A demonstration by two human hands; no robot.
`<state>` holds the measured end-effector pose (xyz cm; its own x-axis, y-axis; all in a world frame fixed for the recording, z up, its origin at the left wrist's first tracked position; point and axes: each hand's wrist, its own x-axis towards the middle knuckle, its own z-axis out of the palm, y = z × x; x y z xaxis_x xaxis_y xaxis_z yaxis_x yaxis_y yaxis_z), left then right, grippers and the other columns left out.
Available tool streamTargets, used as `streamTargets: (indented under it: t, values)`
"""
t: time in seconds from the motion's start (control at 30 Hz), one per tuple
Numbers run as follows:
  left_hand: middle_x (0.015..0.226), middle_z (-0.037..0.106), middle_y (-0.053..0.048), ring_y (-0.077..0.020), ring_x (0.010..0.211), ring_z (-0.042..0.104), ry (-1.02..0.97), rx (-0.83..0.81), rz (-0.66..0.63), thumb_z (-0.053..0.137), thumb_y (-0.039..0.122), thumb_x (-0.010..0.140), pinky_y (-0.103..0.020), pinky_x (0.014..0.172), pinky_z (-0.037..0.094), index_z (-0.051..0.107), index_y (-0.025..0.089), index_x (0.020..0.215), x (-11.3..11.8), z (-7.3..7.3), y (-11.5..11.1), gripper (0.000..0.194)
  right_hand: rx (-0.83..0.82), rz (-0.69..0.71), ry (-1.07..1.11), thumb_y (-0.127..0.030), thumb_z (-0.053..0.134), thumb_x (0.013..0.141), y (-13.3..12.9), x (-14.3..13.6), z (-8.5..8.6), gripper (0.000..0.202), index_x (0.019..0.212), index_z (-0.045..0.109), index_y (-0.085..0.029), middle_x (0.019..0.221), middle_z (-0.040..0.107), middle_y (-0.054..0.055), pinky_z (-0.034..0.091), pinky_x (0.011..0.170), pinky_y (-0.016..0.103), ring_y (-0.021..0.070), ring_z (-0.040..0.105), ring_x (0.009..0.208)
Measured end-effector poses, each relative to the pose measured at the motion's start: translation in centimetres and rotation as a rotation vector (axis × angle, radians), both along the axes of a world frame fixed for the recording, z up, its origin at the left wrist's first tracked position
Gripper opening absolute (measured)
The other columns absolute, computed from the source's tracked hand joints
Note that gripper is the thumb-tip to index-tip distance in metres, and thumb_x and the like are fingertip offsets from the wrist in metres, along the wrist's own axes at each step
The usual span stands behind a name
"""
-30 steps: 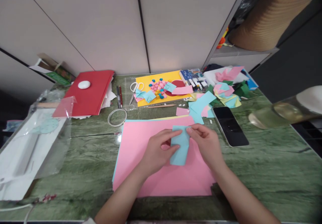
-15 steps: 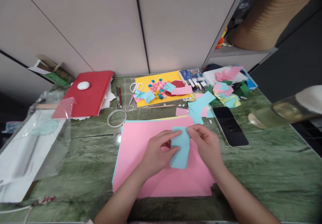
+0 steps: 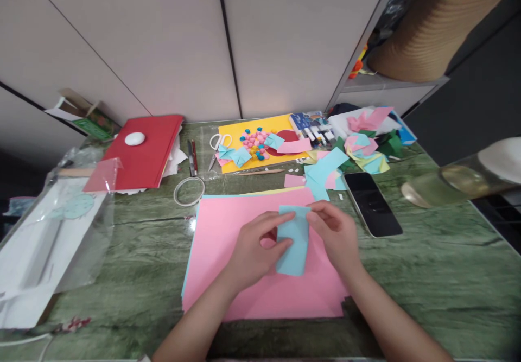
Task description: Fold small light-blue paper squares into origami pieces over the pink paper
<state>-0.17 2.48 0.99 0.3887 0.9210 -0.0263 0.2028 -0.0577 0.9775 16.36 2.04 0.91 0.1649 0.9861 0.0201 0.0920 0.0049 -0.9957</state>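
Note:
A light blue strip of folded paper (image 3: 296, 248) is held upright over a stack of pink paper (image 3: 222, 242). My left hand (image 3: 256, 245) holds its left side, with the index finger across the upper part and the thumb lower down on the face. At the top right corner, my right hand (image 3: 336, 232) pinches the paper between thumb and index finger, the other fingers curled in. Blue and yellow sheets peek out at the edges of the pink stack. What lies behind the strip is hidden.
Behind the stack lie a tape roll (image 3: 189, 191), white-handled scissors (image 3: 220, 142), a pencil (image 3: 260, 172) and blue paper cutouts (image 3: 328, 164). A phone (image 3: 372, 203) and a tilted-looking bottle (image 3: 451, 180) are at right. Leftward are a red folder (image 3: 142, 158) and a plastic sleeve (image 3: 81, 242).
My right hand has shifted slightly right along with the corner it pinches, and the blue strip looks a little wider. My left hand has barely moved.

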Motion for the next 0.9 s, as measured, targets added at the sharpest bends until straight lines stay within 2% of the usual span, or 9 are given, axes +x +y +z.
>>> streamTargets:
  t: [0.17, 0.27, 0.43, 0.53, 0.67, 0.77, 0.9]
  values:
    - [0.09, 0.055, -0.002, -0.0102, 0.072, 0.049, 0.005, 0.003, -0.025, 0.06, 0.011, 0.072, -0.021, 0.063, 0.044, 0.058, 0.028, 0.112, 0.0, 0.1, 0.0, 0.044, -0.029, -0.05, -0.03, -0.03, 0.057, 0.077, 0.0, 0.0, 0.0, 0.02, 0.061, 0.055, -0.019, 0.054, 0.053, -0.002, 0.039, 0.051, 0.023, 0.0115, 0.048, 0.053]
    - [0.09, 0.055, -0.002, -0.0101, 0.071, 0.049, 0.003, -0.01, -0.019, 0.06, 0.012, 0.072, -0.021, 0.063, 0.045, 0.058, 0.028, 0.112, 0.1, 0.1, 0.0, 0.043, -0.046, -0.069, -0.092, -0.031, 0.054, 0.079, -0.2, -0.3, -0.1, 0.022, 0.062, 0.054, -0.019, 0.05, 0.05, -0.003, 0.036, 0.048, 0.022, 0.0106, 0.046, 0.048]
    - [0.092, 0.056, -0.003, -0.0107, 0.072, 0.049, 0.015, -0.029, -0.004, 0.061, 0.013, 0.071, -0.022, 0.063, 0.045, 0.059, 0.026, 0.111, 0.2, 0.1, 0.0, 0.042, 0.03, -0.13, -0.275, -0.029, 0.054, 0.079, -0.6, -0.6, -0.5, 0.016, 0.066, 0.054, -0.02, 0.053, 0.052, -0.003, 0.036, 0.048, 0.022, 0.0104, 0.046, 0.048]
    - [0.092, 0.056, -0.003, -0.0107, 0.071, 0.05, 0.017, -0.015, 0.014, 0.061, 0.013, 0.071, -0.022, 0.063, 0.045, 0.059, 0.026, 0.111, 0.1, -0.1, 0.0, 0.042, -0.009, -0.082, -0.181, -0.032, 0.053, 0.079, -0.4, -0.4, -0.5, 0.017, 0.068, 0.055, -0.02, 0.053, 0.051, -0.003, 0.037, 0.048, 0.022, 0.0109, 0.047, 0.049]
    - [0.09, 0.055, -0.003, -0.01, 0.069, 0.048, 0.021, 0.021, 0.036, 0.059, 0.012, 0.072, -0.022, 0.063, 0.045, 0.058, 0.027, 0.113, -0.1, -0.1, 0.2, 0.044, -0.087, 0.051, -0.014, -0.035, 0.059, 0.073, 0.3, -0.1, -0.3, 0.019, 0.064, 0.053, -0.019, 0.054, 0.048, -0.004, 0.036, 0.046, 0.021, 0.0102, 0.045, 0.049]
    - [0.09, 0.055, -0.003, -0.0095, 0.067, 0.047, 0.036, 0.036, 0.041, 0.058, 0.011, 0.071, -0.022, 0.062, 0.044, 0.057, 0.027, 0.113, -0.1, -0.1, 0.2, 0.045, -0.122, 0.093, -0.008, -0.035, 0.061, 0.073, 0.4, -0.1, -0.4, 0.026, 0.057, 0.047, -0.018, 0.05, 0.04, -0.005, 0.03, 0.043, 0.021, 0.0076, 0.037, 0.045]
    - [0.091, 0.055, -0.002, -0.0091, 0.067, 0.046, 0.041, 0.034, 0.045, 0.058, 0.009, 0.071, -0.021, 0.062, 0.044, 0.057, 0.028, 0.113, 0.0, -0.1, 0.2, 0.046, -0.103, 0.074, -0.076, -0.034, 0.058, 0.075, 0.2, -0.2, -0.5, 0.029, 0.055, 0.044, -0.018, 0.049, 0.033, -0.006, 0.026, 0.043, 0.021, 0.007, 0.03, 0.044]
